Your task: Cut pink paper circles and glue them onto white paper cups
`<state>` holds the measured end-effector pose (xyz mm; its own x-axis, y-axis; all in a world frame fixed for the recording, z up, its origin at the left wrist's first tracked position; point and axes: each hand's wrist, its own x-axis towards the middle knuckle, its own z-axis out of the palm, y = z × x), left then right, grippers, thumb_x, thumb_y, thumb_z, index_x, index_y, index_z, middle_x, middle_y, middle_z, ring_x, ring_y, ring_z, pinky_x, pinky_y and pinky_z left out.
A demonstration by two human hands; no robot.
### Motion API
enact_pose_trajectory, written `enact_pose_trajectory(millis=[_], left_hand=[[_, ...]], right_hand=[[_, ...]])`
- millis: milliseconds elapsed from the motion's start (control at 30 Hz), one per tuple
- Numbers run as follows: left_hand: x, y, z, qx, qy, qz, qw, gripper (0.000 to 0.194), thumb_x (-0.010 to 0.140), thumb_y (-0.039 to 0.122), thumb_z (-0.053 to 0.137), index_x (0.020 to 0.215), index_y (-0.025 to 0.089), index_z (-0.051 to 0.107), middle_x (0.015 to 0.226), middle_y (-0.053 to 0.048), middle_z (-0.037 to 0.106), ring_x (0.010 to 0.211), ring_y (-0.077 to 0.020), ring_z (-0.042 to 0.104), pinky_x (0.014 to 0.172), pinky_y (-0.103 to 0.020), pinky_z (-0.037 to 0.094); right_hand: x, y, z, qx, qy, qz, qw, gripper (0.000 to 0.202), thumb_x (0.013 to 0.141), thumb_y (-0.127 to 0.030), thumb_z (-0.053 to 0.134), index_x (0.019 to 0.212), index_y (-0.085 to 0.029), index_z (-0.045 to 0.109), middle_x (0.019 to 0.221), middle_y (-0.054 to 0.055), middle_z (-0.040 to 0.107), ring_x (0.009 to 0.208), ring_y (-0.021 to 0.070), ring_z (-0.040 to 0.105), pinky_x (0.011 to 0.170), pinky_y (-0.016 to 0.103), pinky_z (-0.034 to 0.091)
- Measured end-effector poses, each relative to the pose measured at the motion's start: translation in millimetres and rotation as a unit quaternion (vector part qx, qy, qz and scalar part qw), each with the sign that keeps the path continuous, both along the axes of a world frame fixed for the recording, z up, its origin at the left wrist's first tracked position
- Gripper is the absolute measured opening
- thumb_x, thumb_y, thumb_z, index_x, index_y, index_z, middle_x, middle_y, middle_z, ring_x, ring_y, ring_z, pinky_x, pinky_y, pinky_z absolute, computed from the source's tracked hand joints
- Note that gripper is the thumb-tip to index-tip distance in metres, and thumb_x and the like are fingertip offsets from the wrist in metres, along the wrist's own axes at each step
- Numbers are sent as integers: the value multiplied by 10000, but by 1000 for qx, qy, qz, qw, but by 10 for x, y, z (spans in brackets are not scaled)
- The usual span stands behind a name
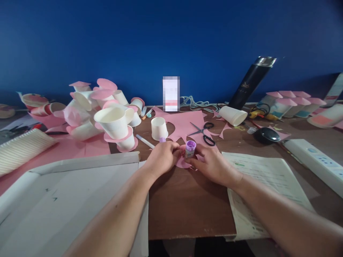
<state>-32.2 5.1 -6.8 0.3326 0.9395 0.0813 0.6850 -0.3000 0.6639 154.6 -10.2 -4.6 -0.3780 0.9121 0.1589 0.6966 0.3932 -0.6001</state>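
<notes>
The purple tube [190, 150] is clamped in the right hand [213, 163], toward the left hand [163, 157] (whose grip I can't tell).

Head-worn view, looking forward and down, close above the desk [187, 207], blue wall [128, 43] ahead

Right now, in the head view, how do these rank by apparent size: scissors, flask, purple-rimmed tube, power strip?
1. Power strip, though nearer than the flask
2. Flask
3. Scissors
4. Purple-rimmed tube
</notes>
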Motion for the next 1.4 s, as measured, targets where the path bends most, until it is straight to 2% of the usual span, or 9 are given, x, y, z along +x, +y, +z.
enact_pose_trajectory(millis=[167,333,567,767,933,1033,1200,1400], left_hand=[[-5,-5,-8,3,2,-1,1000,246,853,309,498,711,191,660,739,-16,653,672,-144,569,633,-269,382],[-5,-7,3,-2,14,4,1000,258,859,334,493,713,197,655,728,-7,638,650,-137,550,626,-270,371],[13,-2,28,-9,29,13,999,289,855,309,483,618,179,584,678,-11,582,601,-125,496,564,-264,328],[1,-8,7,15,17,-3,1000,316,877,338,460,668,182,639,715,-36,619,635,-140,520,598,-269,351],[-5,-5,-4,-4,6,-4,1000,263,867,327,496,741,183,676,712,-42,648,663,-152,567,660,-287,400],[-2,0,-3,4,16,-1,1000,290,874,344,486,705,183,658,719,-41,640,653,-149,558,638,-286,390],[3,-2,5,2,29,9,1000,283,863,303,479,642,187,614,692,-27,606,617,-140,524,583,-274,356],[-4,-6,15,4,10,-6,1000,235,856,291,508,713,182,660,733,-36,651,666,-151,565,639,-277,395]], right_hand=[[-2,-28,81,4,-23,12,1000,149,834,-257,604,964,-186,628,841,35,669,753,175,593,659,261,404],[40,-31,93,3,-47,4,999,129,837,-268,605,938,-192,629,828,31,688,720,173,615,626,257,398],[72,-19,118,40,61,-53,996,163,819,-365,647,917,-234,637,866,-3,715,773,171,660,682,250,445],[42,-24,86,19,1,-24,1000,189,825,-367,626,948,-224,635,832,20,700,709,181,630,633,268,425],[58,-25,84,14,-62,19,998,153,809,-281,618,937,-200,633,823,33,679,696,175,604,616,266,398],[83,-33,124,25,-49,5,998,123,802,-285,631,894,-204,627,829,27,677,695,172,605,627,270,406],[100,-40,193,1,57,-18,998,193,835,-377,610,957,-228,620,901,15,686,754,178,633,678,277,459],[27,-32,86,18,-27,23,999,132,807,-313,628,876,-201,630,773,11,651,666,158,573,601,264,401]])
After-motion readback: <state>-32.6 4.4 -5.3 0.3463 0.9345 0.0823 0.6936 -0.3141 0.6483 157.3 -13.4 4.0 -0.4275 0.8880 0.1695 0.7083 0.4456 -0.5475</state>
